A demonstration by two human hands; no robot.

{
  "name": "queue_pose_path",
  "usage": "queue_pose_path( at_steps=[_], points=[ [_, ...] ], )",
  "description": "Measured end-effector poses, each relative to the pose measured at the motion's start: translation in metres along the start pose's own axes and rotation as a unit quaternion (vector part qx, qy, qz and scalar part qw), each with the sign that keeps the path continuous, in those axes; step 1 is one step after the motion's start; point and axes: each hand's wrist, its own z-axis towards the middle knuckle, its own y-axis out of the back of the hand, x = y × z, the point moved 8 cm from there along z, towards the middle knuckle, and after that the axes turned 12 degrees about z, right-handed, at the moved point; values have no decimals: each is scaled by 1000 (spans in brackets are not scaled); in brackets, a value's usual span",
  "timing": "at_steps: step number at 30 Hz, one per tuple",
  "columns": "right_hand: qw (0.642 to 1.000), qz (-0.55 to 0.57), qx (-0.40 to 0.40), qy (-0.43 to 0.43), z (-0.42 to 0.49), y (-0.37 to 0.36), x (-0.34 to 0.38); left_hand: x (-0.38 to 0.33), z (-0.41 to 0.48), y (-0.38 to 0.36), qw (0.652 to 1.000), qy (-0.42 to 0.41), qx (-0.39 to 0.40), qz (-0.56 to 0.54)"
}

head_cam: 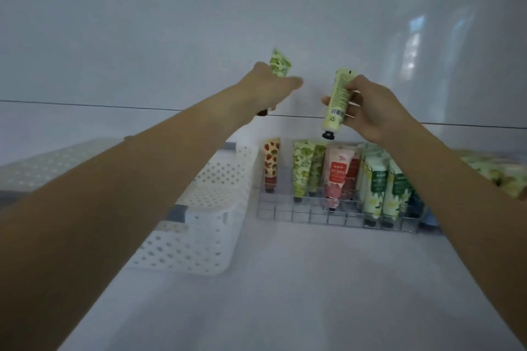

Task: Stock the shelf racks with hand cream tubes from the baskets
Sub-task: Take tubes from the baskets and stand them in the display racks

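Right hand (370,105) gripped pale tube (338,100): long axis near upright, cap down, directly above rack (313,215) at surface's back edge. Left hand (271,88) gripped leaf-print tube (281,64), higher, toward basket (216,179). Right hand nearer rack.

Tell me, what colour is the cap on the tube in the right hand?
The cap is black; head view.
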Motion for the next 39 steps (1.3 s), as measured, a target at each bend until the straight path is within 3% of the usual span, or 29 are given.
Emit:
queue_pose_path(
  at_steps=[3,8,12,17,20,25,29,36,39],
  points=[
    [997,-69,11,36,4,0,3,-2,-13,-20,990,84,-19,-111],
    [977,-197,50,71,1,-4,-3,5,-32,-62,977,130,-77,-148],
    [899,-405,76,151,-4,-14,-3,30,-52,-88,973,106,-142,-147],
    [796,-576,67,175,2,-8,-18,57,-55,-96,978,50,-154,-129],
    [771,-608,40,187,5,-1,-17,67,-53,-93,981,25,-158,-107],
    [766,-606,32,212,6,1,-13,80,-51,-91,978,34,-156,-137],
    [698,-682,12,215,5,0,-21,80,-51,-91,975,38,-152,-161],
    [708,-684,48,172,6,-1,-27,82,-51,-93,973,38,-143,-176],
    [734,-650,55,190,5,-3,-24,81,-50,-94,973,30,-139,-180]
  ],
)
